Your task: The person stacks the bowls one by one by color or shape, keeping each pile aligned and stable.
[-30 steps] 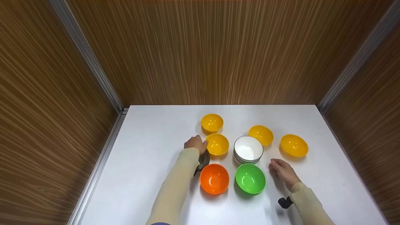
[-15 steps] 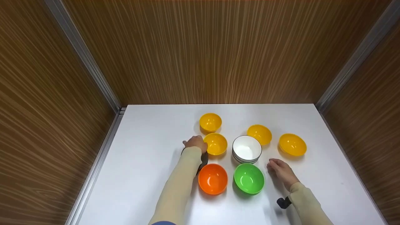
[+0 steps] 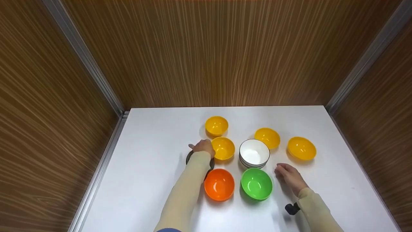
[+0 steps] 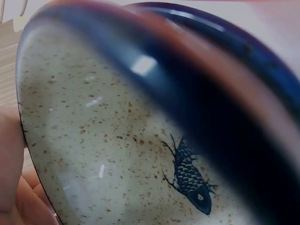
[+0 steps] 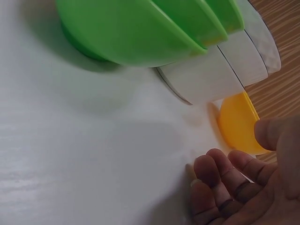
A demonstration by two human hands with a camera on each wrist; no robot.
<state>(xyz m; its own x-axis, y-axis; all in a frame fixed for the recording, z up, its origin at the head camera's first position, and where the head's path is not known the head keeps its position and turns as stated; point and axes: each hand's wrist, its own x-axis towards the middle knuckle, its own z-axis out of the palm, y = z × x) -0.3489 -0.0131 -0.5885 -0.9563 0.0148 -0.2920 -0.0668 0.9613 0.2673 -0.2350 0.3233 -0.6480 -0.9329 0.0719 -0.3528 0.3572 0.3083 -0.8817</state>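
My left hand [image 3: 203,147] is over a dark-rimmed speckled bowl [image 3: 189,157], mostly hidden under the forearm in the head view. In the left wrist view this speckled bowl [image 4: 93,126] carries a blue fish drawing inside, and the fingers [image 4: 11,164] grip its rim at the left. Another dark blue rim [image 4: 253,42] shows behind it. Touching or very near that hand is a yellow bowl [image 3: 223,148]. My right hand [image 3: 290,178] lies over the table with loosely curled fingers, holding nothing, right of the green bowls [image 3: 257,184].
An orange bowl [image 3: 219,185] stands left of the green ones. White bowls [image 3: 254,153] are stacked behind the green. Other yellow bowls stand at the back [image 3: 216,126], behind the white stack [image 3: 267,138] and at right [image 3: 302,148]. Wood-grain walls [image 3: 225,58] enclose the white table [image 3: 151,138].
My left hand and forearm have turned slightly, and more of the dark bowl's rim shows left of the wrist. My right hand stays put.
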